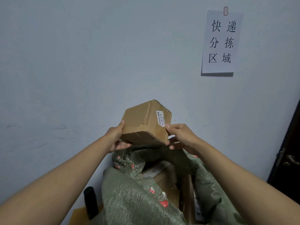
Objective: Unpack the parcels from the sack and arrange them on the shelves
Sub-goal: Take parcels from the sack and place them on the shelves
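A small brown cardboard parcel with a white label hangs in the air above the open green woven sack. My left hand grips its left lower edge, thumb on the side and fingers underneath. My right hand grips its right lower corner, thumb on the labelled face. Inside the sack's mouth lie more cardboard parcels, partly hidden by the sack's folds. No shelf is in view.
A pale wall stands straight ahead with a paper sign taped at the upper right. A dark door with a handle is at the right edge. A black cylinder stands on a yellowish surface left of the sack.
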